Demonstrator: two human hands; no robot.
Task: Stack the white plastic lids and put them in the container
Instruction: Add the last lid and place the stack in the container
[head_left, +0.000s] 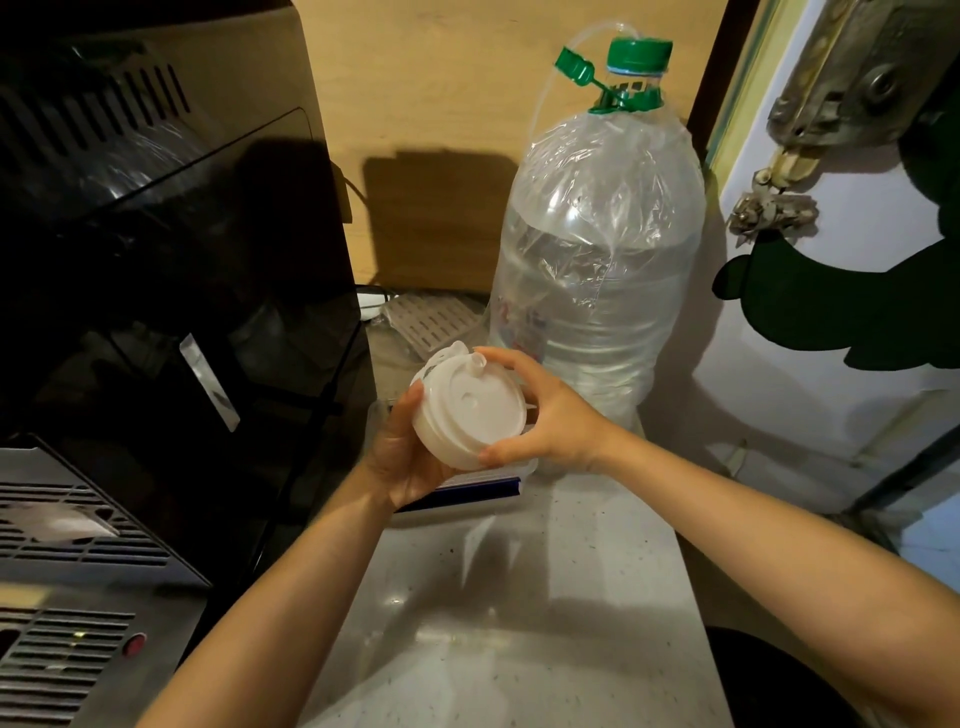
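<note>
1. Two bare hands: left hand (402, 457) cupped beneath, right hand (545, 415) spanning the top.
2. One stack of white lids (467, 408) pinched between the fingers of both hands; exact count of lids within not readable, at least two rims showing.
3. One clear container (527, 464), glimpsed just below the right thumb.
4. One large water bottle (597, 249) beyond the right fingertips, wearing one green cap (639, 54).
5. One black machine (171, 270) left of the left fingers.
6. One countertop (519, 597) beneath both wrists.
</note>
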